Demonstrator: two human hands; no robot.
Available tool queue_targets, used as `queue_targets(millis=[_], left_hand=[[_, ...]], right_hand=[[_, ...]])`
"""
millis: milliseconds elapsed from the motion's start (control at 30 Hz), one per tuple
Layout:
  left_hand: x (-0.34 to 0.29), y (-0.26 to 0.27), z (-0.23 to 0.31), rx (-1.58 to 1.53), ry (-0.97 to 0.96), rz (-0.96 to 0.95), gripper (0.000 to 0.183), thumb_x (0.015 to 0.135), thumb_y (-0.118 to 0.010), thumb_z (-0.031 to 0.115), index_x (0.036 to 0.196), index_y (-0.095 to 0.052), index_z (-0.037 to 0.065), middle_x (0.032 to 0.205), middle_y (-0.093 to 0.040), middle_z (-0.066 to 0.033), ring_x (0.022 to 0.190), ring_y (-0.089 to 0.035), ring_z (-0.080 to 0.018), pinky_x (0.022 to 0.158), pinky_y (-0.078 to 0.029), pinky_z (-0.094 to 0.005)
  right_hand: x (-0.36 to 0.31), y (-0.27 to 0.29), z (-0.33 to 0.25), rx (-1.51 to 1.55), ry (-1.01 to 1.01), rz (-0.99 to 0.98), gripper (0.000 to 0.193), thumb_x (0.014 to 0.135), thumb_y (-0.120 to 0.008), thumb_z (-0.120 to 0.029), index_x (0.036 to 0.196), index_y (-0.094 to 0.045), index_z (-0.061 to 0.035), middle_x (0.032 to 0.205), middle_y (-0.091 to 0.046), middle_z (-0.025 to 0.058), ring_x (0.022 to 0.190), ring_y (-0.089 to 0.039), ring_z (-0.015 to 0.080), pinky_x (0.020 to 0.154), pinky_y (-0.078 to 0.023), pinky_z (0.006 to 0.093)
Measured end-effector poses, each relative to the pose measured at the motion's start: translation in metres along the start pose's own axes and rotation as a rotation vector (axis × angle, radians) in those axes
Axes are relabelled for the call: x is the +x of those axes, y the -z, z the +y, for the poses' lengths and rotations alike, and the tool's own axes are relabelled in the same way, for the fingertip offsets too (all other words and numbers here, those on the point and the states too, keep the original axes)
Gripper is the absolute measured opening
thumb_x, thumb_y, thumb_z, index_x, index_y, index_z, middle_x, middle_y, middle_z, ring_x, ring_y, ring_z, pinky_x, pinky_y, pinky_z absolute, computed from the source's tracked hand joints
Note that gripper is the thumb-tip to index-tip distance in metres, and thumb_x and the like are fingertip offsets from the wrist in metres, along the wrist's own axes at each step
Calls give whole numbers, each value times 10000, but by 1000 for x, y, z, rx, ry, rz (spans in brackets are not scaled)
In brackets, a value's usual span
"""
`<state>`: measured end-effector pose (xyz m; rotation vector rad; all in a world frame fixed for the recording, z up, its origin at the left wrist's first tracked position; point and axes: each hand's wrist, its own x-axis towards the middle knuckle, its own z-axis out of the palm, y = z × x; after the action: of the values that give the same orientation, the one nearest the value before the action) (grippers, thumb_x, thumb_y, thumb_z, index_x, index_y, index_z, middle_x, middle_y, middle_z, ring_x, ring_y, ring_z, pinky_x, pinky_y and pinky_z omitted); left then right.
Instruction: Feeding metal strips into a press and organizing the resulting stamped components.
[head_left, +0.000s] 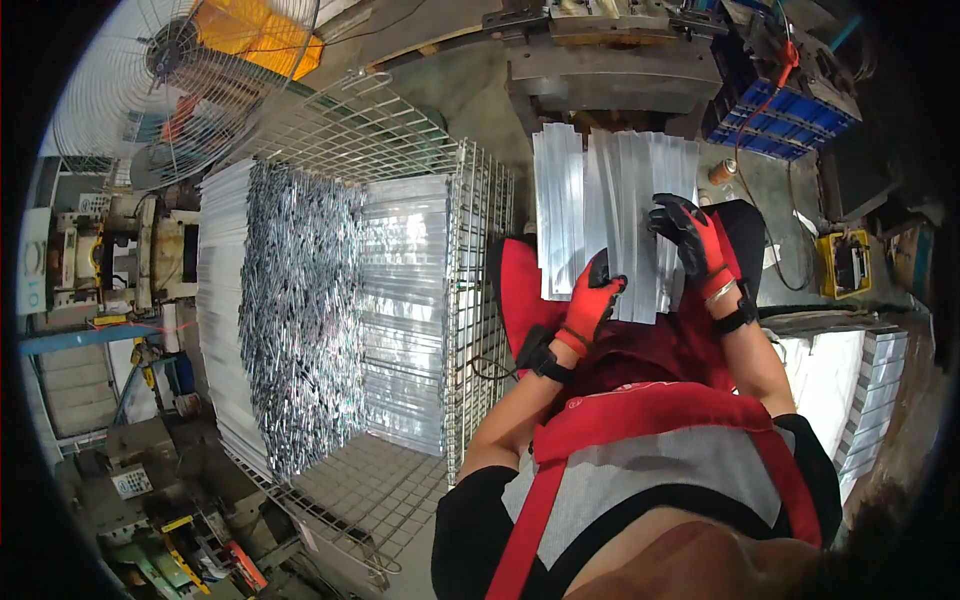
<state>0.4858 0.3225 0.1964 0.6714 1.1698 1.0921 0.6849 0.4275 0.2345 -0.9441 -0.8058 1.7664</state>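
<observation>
A sheaf of long silvery metal strips [610,215] is held across the lap, its far ends lying against the grey machine base [610,75]. The left hand [592,300], in a red and black glove, is closed on the near edge of the strips, fingers curled around them. The right hand [690,235], gloved likewise, is laid on the right part of the sheaf with fingers bent over the strips; whether they are pinched cannot be told. A wire mesh cage [480,250] stands just beside the left knee, stacked with more strips [300,310]. Little open room is left between cage edge and sheaf. A large fan [160,80] stands beyond the cage.
</observation>
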Motion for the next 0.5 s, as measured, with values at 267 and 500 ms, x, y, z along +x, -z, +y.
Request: queue_targets(millis=[267, 500], left_hand=[[-23, -12, 34, 528, -288, 285, 496, 832, -548, 22, 1318, -485, 96, 922, -617, -63, 758, -570, -129, 686, -474, -286], [-22, -18, 74, -501, 18, -232, 457, 921, -489, 38, 1366, -391, 24, 1150, -581, -72, 998, -571, -172, 890, -463, -317]], right_hand=[[2, -1, 3, -192, 138, 46, 335, 925, -554, -206, 1182, -563, 8, 997, -644, 91, 899, -623, 167, 839, -494, 315], [-4, -35, -18, 191, 14, -261, 664, 876, -610, -395, 1370, -372, -21, 1138, -596, 88, 1019, -584, 177, 916, -457, 352]])
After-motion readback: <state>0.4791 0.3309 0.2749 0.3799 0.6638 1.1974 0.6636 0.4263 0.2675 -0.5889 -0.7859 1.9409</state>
